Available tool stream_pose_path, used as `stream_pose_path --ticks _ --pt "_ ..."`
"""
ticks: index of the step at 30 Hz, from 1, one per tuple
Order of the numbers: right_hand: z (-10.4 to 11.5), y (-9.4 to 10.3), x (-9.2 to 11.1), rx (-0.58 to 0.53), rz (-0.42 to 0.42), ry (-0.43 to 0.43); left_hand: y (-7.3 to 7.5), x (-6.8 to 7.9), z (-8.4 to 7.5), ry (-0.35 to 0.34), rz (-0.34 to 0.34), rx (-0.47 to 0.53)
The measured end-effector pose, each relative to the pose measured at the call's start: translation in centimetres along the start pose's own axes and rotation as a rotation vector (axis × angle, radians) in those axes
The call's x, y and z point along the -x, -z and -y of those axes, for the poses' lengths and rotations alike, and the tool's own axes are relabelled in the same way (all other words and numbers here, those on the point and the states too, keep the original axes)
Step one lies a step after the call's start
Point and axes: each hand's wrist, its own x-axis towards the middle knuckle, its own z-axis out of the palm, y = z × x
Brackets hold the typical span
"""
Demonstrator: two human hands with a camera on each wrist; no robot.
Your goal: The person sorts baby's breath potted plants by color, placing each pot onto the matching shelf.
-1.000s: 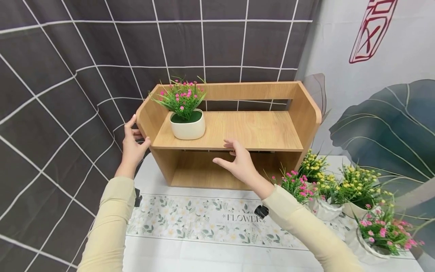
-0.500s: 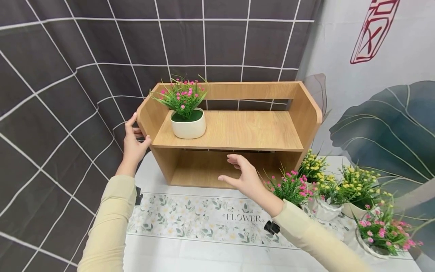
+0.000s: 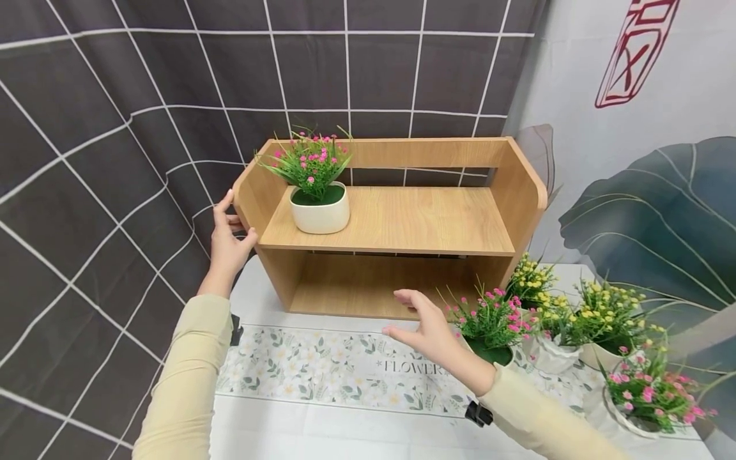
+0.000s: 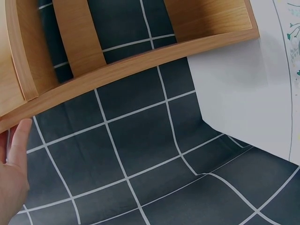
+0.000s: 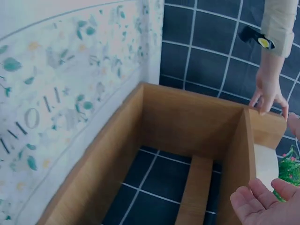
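My left hand [image 3: 227, 246] touches the outer left side of a two-tier wooden shelf [image 3: 425, 220], its thumb by the front edge. In the left wrist view, part of that hand [image 4: 16, 173] lies against the panel's edge. On the upper board, towards the left, a white oval pot [image 3: 321, 214] holds pink flowers. My right hand [image 3: 428, 329] hovers before the lower tier, fingers and thumb apart, holding nothing. Closest to it is another pink-flowered potted plant [image 3: 494, 319], its pot partly hidden by my forearm. The right wrist view shows both the left hand [image 5: 269, 91] and my right fingers [image 5: 248, 204].
Yellow-flowered potted plants [image 3: 609, 313] crowd the table's right side, with a pink-flowered one [image 3: 646, 396] at the front right. A floral runner [image 3: 322, 370] crosses the white table [image 3: 299, 428]. Dark gridded cloth [image 3: 379, 70] hangs behind and at the left.
My right hand has drawn back from the upper board's front edge, down and to the right, towards the potted plants. The left hand stays at the shelf's side, and the pot on it stands still.
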Motion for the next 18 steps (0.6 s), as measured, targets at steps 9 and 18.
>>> stream_pose_path --ticks 9,18 --pt "-1.6 -0.4 2.7 0.021 0.027 -0.008 0.3 0.1 0.2 -0.005 -0.023 -0.009" --pt "-3.7 0.0 5.4 0.096 -0.008 0.038 0.0 0.1 -0.1 0.000 -0.006 0.010"
